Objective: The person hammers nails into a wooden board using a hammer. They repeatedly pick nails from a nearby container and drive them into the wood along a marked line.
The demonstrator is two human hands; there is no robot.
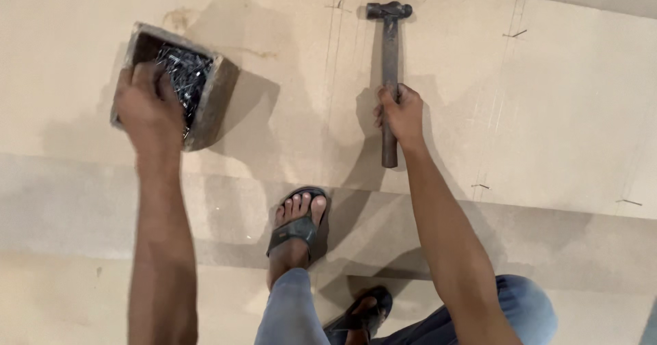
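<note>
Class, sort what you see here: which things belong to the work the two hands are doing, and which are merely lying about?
In use:
- dark metal hammer with long handle, gripped by the right hand
- square grey box of dark nails, with the left hand reaching in
- pale flat board under both

Lying about:
- small loose nails on the board
- black sandal on the foot

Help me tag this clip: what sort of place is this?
Probably a carpentry or woodworking site. The right hand holds a hammer, the left hand reaches into a box of nails, and pencil-marked plywood sheets lie underfoot.
</note>
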